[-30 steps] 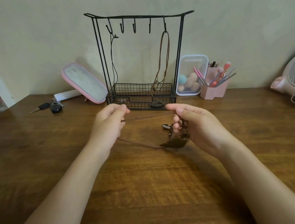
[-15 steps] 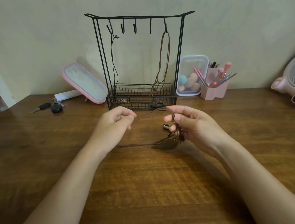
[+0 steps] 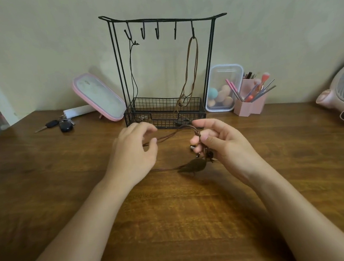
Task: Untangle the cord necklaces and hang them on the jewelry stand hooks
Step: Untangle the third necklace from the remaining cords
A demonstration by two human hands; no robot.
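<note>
My right hand (image 3: 225, 144) pinches the brown cord necklace (image 3: 193, 165), near the stand (image 3: 165, 115). My left hand (image 3: 133, 152) has finger and thumb apart, cord beside it.

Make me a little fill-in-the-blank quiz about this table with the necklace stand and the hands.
1. The jewelry stand has ___ hooks along its top bar.
2. The black necklace hangs from the ___ hook in the picture.
3. The right hand pinches a ___ cord carrying a dark pendant.
Missing words: five; leftmost; brown.
</note>
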